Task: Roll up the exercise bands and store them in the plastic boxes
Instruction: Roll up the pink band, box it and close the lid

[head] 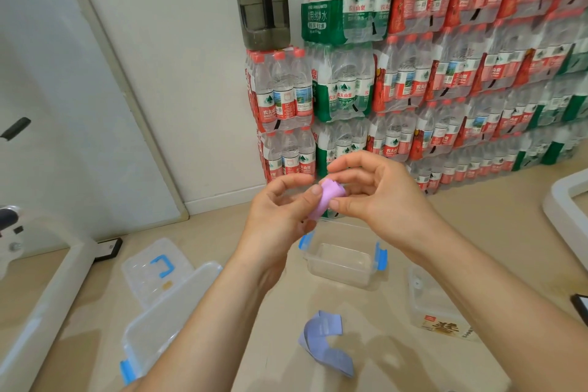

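The small open box (343,264) has its mouth uncovered. Bottle packs (413,89) wall off the space behind it; a lid (152,267) and larger box (159,321) crowd its left, another box (436,305) its right.

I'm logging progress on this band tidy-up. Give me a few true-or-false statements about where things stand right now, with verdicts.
1. The left hand and right hand both hold the pink band. True.
2. The clear box below the hands already holds a band. False: it looks empty.
3. The blue band lies loose on the floor. True.
4. The dark jug stands on the floor. False: it stands on a pack of water bottles.
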{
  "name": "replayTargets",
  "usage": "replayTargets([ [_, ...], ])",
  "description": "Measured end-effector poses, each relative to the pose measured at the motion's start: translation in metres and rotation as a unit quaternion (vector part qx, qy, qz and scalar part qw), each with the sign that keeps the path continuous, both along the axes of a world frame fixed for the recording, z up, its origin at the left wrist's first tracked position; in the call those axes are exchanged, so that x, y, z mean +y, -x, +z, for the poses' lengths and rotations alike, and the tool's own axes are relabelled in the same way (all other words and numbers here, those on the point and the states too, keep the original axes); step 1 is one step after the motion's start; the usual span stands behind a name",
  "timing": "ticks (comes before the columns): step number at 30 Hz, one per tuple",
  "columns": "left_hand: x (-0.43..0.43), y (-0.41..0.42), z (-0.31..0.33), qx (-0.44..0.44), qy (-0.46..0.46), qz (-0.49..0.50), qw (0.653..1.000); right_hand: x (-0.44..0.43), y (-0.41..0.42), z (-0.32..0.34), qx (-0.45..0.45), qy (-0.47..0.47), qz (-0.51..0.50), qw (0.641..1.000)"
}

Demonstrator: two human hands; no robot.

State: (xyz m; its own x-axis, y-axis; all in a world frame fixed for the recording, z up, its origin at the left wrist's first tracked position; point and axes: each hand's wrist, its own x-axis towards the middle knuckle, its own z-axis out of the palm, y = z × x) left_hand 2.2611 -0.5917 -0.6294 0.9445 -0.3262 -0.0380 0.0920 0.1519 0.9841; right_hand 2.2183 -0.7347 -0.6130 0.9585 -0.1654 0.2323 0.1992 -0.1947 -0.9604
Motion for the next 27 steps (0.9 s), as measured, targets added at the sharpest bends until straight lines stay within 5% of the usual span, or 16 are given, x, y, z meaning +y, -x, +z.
replayTargets([
  [3,0.001,0.001,-0.002,-0.007,-0.035,-0.033,0.999,-0.004,0.000,0.000,-0.007,0.002,0.015,1.000],
  [9,-0.001,0.001,0.000,-0.054,0.007,0.057,0.997,-0.001,-0.003,-0.004,0.006,-0.014,0.003,1.000],
  [16,-0.002,0.003,-0.001,-0.058,0.045,0.015,0.997,-0.003,-0.004,-0.004,0.032,-0.156,0.032,0.987],
  [22,0.017,0.002,0.011,-0.202,-0.060,-0.127,0.969,-0.021,-0.001,0.003,0.093,-0.236,0.109,0.961],
  [27,0.021,0.011,0.019,-0.256,-0.153,-0.161,0.941,-0.024,-0.001,0.001,0.114,-0.202,0.205,0.951],
])
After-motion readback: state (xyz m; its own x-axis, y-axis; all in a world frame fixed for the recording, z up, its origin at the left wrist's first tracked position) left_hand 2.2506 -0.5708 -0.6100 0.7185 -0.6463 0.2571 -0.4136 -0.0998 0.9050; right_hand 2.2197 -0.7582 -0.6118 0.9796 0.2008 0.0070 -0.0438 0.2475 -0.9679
